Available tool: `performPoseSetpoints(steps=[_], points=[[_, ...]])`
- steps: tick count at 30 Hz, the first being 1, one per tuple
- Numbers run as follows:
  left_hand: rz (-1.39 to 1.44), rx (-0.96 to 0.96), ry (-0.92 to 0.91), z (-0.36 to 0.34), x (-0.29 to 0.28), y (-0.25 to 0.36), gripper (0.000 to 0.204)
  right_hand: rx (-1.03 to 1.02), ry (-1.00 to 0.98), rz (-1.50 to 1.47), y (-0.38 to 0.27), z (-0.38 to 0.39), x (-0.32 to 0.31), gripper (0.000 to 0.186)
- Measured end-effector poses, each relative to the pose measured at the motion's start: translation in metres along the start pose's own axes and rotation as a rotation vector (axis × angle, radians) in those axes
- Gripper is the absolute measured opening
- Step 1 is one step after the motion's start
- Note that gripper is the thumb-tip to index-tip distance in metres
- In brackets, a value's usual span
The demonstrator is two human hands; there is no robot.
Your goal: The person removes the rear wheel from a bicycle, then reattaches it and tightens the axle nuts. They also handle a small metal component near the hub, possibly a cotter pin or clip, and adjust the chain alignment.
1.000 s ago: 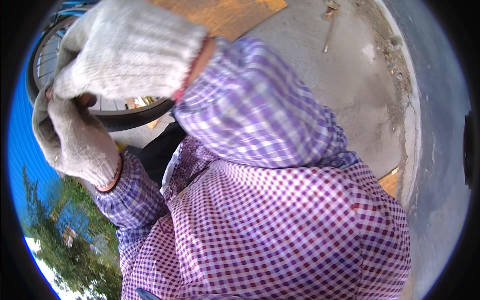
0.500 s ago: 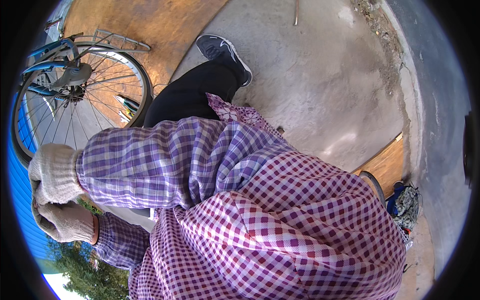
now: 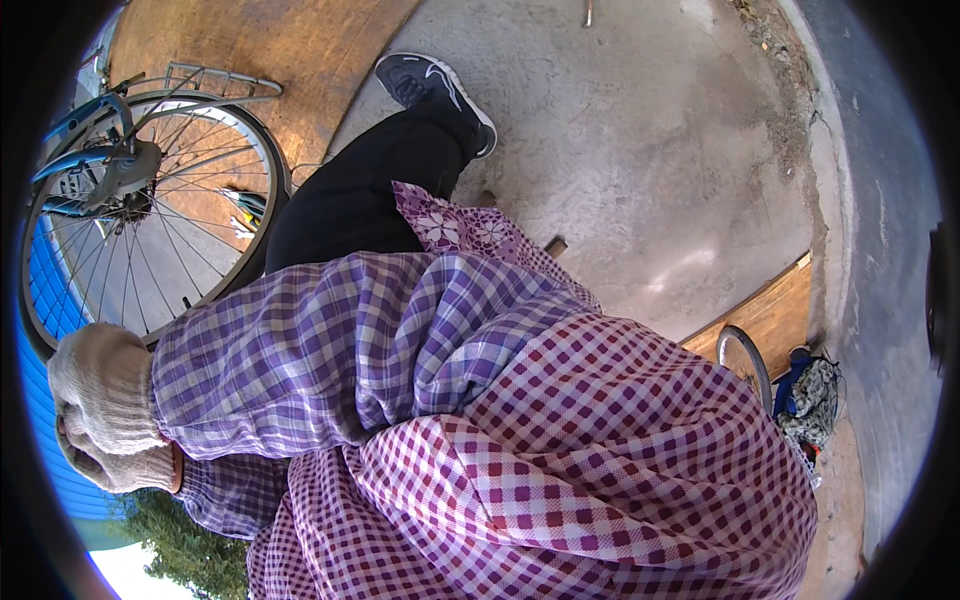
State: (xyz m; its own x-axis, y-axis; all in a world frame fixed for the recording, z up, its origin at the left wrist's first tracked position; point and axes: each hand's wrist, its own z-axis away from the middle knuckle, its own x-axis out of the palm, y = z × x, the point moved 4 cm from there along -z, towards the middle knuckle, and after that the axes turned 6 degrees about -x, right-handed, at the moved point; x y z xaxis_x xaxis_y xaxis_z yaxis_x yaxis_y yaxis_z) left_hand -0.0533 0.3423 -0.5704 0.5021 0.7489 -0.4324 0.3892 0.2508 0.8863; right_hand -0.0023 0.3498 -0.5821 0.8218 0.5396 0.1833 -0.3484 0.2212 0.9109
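Both my hands wear pale knitted gloves and are held close together at the far left. My right hand [image 3: 103, 385], the upper one, curls beside the rear bicycle wheel [image 3: 240, 275] and overlaps the other. My left hand [image 3: 130, 470] shows only in part below it, also curled, with a brownish band at the wrist. The fingertips of both, and whatever may be in them, are hidden. The purple plaid right sleeve [image 3: 330, 340] crosses in front of the left sleeve [image 3: 235, 490].
A blue bicycle frame [image 3: 85, 160] and its rack [image 3: 225, 80] are at upper left. Tools [image 3: 245, 210] lie beyond the spokes. My shoe [image 3: 435, 90] rests on concrete [image 3: 640, 170]. At right are another wheel [image 3: 750, 360], a patterned bundle [image 3: 815, 400] and a low grey wall [image 3: 890, 250].
My right hand has come down in view and now covers more of my left hand. The whole scene has shifted slightly, with the bicycle wheel a little further left.
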Motion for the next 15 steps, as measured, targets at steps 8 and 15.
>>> performPoseSetpoints(steps=[8, 15], points=[[0.066, -0.042, -0.017, -0.006, 0.002, 0.001, 0.028, 0.001, -0.131, 0.041, 0.005, -0.011, -0.015, 0.050], [0.201, -0.109, -0.003, -0.026, -0.004, 0.005, 0.030, 0.007, -0.577, 0.179, 0.017, -0.052, -0.064, 0.052]])
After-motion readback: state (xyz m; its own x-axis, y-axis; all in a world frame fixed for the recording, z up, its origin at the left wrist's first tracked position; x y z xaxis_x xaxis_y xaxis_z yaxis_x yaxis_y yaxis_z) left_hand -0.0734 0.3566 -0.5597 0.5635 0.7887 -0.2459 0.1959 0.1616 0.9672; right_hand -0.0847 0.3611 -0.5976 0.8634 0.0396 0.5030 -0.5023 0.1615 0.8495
